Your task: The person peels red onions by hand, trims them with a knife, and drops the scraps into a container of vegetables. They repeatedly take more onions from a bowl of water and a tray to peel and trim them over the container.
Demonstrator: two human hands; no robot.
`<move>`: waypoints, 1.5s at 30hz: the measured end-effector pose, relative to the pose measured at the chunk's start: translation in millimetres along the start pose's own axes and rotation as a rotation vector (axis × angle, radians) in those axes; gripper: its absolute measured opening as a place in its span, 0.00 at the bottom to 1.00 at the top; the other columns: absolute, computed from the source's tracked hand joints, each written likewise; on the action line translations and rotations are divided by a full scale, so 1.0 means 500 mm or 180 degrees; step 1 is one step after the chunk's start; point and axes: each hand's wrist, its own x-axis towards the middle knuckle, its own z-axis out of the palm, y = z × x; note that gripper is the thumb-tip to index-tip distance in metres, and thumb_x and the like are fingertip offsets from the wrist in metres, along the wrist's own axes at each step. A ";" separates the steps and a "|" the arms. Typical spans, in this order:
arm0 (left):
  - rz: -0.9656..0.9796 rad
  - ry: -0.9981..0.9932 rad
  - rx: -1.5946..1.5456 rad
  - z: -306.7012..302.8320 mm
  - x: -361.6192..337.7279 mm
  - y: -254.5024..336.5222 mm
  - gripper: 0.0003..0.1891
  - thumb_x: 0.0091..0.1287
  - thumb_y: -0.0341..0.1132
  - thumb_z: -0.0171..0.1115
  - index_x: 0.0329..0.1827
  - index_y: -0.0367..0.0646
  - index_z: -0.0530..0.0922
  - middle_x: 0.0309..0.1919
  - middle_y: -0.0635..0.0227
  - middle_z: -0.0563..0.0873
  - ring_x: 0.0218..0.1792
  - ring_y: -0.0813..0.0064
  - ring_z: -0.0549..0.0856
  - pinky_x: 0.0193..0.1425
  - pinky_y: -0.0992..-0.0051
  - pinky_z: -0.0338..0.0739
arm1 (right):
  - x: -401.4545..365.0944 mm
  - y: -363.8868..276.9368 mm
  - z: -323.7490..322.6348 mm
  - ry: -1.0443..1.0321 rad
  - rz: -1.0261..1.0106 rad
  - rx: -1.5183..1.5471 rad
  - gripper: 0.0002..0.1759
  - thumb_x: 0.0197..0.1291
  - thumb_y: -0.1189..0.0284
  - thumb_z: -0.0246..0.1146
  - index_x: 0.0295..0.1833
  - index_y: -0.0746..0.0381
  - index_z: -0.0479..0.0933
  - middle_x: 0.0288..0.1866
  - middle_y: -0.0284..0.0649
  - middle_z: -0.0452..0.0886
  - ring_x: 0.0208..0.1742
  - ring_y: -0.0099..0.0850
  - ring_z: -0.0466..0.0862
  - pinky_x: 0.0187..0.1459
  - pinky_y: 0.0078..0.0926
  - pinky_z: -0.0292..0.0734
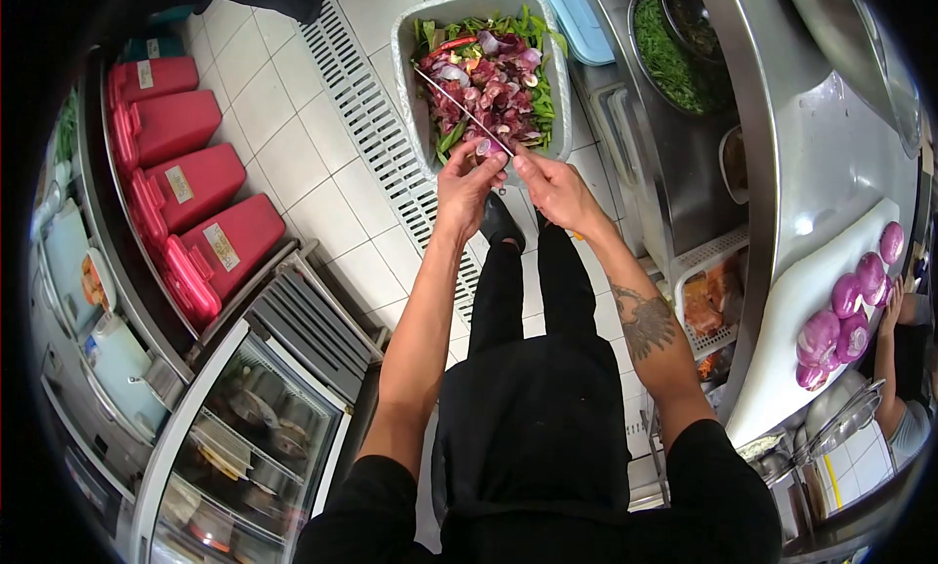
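Note:
My left hand (463, 191) is closed around a small purple onion (491, 148), held over the near edge of a grey bin (404, 85). The knife (451, 102) is in my right hand (557, 191); its handle is hidden by my fingers. Its long thin blade points up and left across the bin, passing right beside the onion. Inside the bin lie many red-purple onion skins (493, 85), green leafy scraps (537, 105) and a red chili (452, 45).
On the right counter, several purple onions (845, 295) lie on a white cutting board (772, 368); another person's hand (890, 310) is beside them. A bowl of chopped greens (669, 61) stands farther up. Red lidded bins (230, 251) and a glass-door fridge (244, 437) line the left.

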 end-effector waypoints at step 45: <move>-0.0023 -0.0976 -0.0743 -0.002 -0.009 0.047 0.25 0.68 0.23 0.59 0.69 0.34 0.68 0.55 0.57 0.81 0.50 0.67 0.84 0.54 0.72 0.80 | 0.044 -0.048 -0.002 0.0552 0.0561 0.0973 0.23 0.74 0.52 0.51 0.57 0.56 0.80 0.15 0.27 0.63 0.12 0.18 0.64 0.13 0.21 0.58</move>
